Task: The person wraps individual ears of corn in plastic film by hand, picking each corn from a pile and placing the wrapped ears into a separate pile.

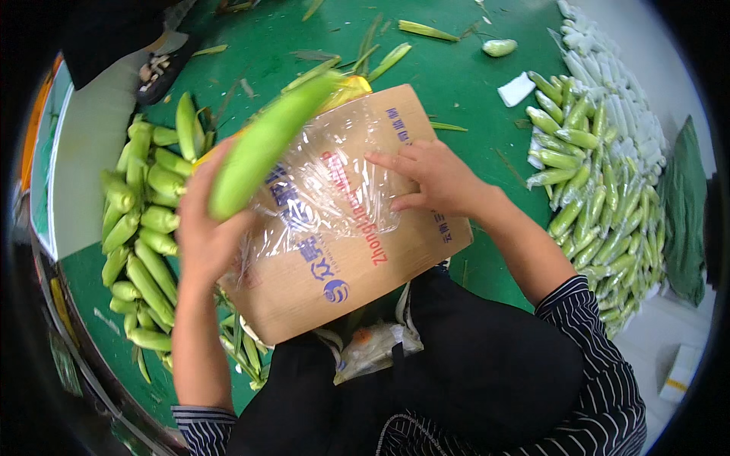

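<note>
A green ear of corn in its husk (268, 145) is in my left hand (208, 222), tilted up and away over the far left part of a cardboard box (399, 239); it is blurred. Clear plastic film (336, 182), wrinkled and shiny, lies across the box's printed top. My right hand (430, 176) rests on the box's right side, fingers spread at the film's edge; whether its fingertips pinch the film is not plain. Close by my left forearm lies a heap of husked-in corn ears (148, 228) without wrapping.
At the right lies a large pile of film-wrapped corn (604, 199). A white paper piece (516, 89) and a single ear (499, 48) lie on the green floor (450, 68). Loose husk leaves (428, 30) are scattered ahead. Another person's shoe (157, 74) shows at upper left.
</note>
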Motion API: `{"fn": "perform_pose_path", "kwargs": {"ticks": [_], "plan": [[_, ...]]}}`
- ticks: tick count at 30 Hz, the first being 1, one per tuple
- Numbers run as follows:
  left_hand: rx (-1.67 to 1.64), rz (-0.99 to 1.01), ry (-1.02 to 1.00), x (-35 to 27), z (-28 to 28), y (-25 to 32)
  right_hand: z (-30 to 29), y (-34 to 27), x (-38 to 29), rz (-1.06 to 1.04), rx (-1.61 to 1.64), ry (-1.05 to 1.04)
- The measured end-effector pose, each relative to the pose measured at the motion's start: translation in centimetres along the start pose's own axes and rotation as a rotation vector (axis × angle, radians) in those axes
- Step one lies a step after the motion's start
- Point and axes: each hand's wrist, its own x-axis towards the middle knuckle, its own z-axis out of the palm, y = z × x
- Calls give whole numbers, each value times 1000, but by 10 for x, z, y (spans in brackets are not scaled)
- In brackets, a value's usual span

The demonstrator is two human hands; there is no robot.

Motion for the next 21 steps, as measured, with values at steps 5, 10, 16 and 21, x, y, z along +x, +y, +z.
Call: {"fn": "perform_pose_path", "kwargs": {"ticks": [5,10,16,21], "plan": [[197,58,-191,-18,10,-4,20,2,1,-246,-94,41],[274,-39,-236,-23,10,5,48,10,-17,-299,-216,76],[212,-49,-314,-16,10,11,49,-27,-6,91,792,461],[206,90,-363,-18,-3,-1,33,-65,70,-255,-255,295]]}}
